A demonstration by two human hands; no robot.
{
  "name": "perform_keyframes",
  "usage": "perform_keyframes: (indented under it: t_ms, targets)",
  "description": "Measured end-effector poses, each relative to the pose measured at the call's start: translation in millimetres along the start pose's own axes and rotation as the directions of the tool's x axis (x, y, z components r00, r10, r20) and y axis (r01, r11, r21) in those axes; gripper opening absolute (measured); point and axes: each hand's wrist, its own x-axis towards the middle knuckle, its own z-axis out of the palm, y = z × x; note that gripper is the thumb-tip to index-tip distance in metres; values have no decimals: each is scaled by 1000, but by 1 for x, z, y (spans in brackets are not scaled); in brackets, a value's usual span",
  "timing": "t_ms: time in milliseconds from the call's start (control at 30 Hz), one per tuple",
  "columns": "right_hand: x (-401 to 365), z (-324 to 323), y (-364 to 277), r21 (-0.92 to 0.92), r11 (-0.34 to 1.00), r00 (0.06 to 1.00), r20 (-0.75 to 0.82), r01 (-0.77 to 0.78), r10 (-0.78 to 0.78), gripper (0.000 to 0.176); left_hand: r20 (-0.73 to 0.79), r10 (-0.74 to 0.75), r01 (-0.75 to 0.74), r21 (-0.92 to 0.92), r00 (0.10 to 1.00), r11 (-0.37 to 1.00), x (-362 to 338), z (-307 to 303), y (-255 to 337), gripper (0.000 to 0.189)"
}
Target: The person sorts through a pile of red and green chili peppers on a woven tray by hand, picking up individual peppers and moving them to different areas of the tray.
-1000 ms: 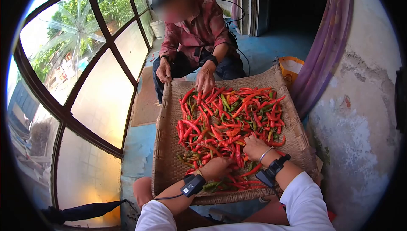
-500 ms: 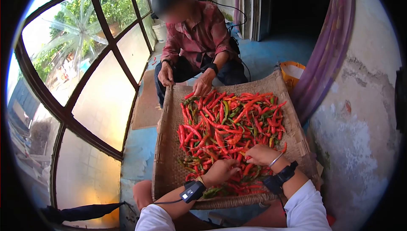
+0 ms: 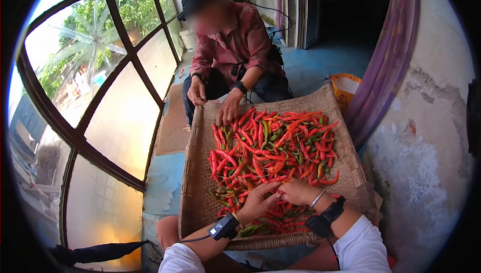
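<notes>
Red and green chili peppers [image 3: 265,142] lie heaped in a wide, shallow woven basket [image 3: 198,198]. Over the near side of the heap, my left hand [image 3: 259,201] and my right hand [image 3: 299,192] meet with their fingertips together. My right hand is curled closed around a red chili pepper, mostly hidden by the fingers. The thumb and fingers of my left hand pinch at the same spot; what they grip is too small to make out. Loose peppers lie below and around both hands.
Across the basket sits a person in a red shirt [image 3: 230,47], one hand [image 3: 229,107] reaching into the peppers. A yellow-orange bucket [image 3: 344,86] stands behind the basket's far right corner. A framed window [image 3: 120,117] is at left, a purple curtain [image 3: 386,67] and wall at right.
My left hand has moved up and right to meet my right hand, which has shifted slightly down. The other person's reaching hand has moved left along the basket's far side.
</notes>
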Motion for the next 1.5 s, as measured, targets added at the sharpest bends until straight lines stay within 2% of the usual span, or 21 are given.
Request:
perform_keyframes:
  t_ms: [33,133,233,267,333,500,600,667,767,900,967,1033,1100,1133,1167,1200,1233,1300,1400,1433,1500]
  targets:
    - [1,5,5,-72,995,998,-10,66,-67,27,-35,172,-162,191,985,968,1,-1,-1,36]
    - [2,5,3,-69,997,1000,12,20,-19,26,-34,43,-38,143,998,989,1,-1,7,30]
    - [-1,-14,-12,83,997,998,57,-6,1,25,-30,107,-98,229,994,969,1,-3,7,32]
    - [-2,-17,-17,83,997,998,57,-6,1,25,-29,107,-97,228,994,969,1,-4,8,32]
    - [-3,-21,-24,75,997,999,51,-5,1,24,-55,115,-83,408,992,909,0,-3,15,31]
    - [0,-15,-21,93,990,990,110,-102,91,24,-81,136,-85,452,987,888,-1,1,23,25]
    - [3,-5,-13,168,977,983,151,-130,105,23,-120,119,-71,346,986,936,-2,2,20,22]
    - [4,0,-10,183,978,986,145,-102,76,23,-86,27,0,294,996,956,-3,2,12,19]
    - [7,9,-3,128,991,991,135,-35,17,24,-42,-70,76,157,997,985,-4,3,3,14]
    - [2,3,-4,129,991,986,166,-40,19,22,-42,-151,155,118,988,981,-2,0,15,10]
    - [1,-6,-3,-108,993,997,46,-52,57,18,-63,-253,255,23,965,967,1,-6,18,8]
    - [-3,-29,-11,-142,968,978,-8,-206,207,17,-91,-232,229,-46,968,972,3,-11,4,9]
    - [-2,-34,7,-113,949,956,-55,-293,288,19,-200,-305,224,-348,931,910,9,-19,9,10]
    - [-3,-34,15,-113,949,956,-55,-293,289,19,-221,-286,188,-380,932,906,11,-26,13,11]
    - [-4,-33,23,-126,922,924,-171,-366,343,19,-220,-288,189,-382,932,905,13,-31,15,11]
    - [-6,-32,31,-132,890,877,-286,-436,387,19,-310,-323,129,-513,894,849,15,-36,16,10]
    - [-7,-30,39,-132,891,878,-285,-434,385,19,-391,-367,50,-625,844,779,15,-41,16,10]
    - [-10,-22,49,-172,919,903,-319,-354,288,17,-412,-414,49,-657,812,752,14,-50,7,9]
    - [-9,-19,42,-253,907,934,-209,-337,289,19,-504,-496,-190,-811,708,553,13,-50,4,11]
    - [-8,-20,38,-276,894,935,-127,-353,330,20,-504,-494,-190,-811,708,554,13,-49,3,11]
    - [-5,-17,40,-289,888,934,-90,-358,347,19,-347,-626,-115,-918,698,380,11,-47,2,12]
